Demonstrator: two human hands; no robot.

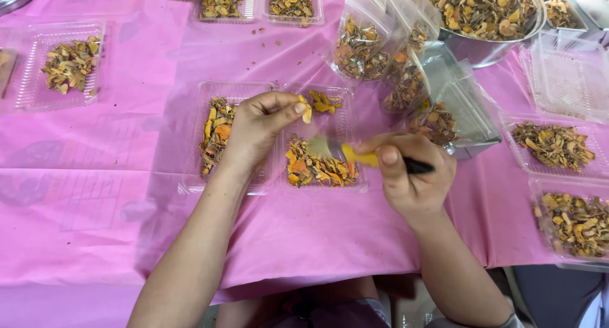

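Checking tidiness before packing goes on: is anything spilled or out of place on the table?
Yes: a few brown crumbs lie loose on the pink table cover, outside the clear trays near the top. Nothing else looks odd.

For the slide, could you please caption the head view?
Left hand pinches a dried yellow slice while right hand brushes over a clear tray.

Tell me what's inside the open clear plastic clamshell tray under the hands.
The clear plastic clamshell tray holds orange-yellow dried root slices in both halves. The left hand covers part of the left half, so what lies beneath it cannot be seen.
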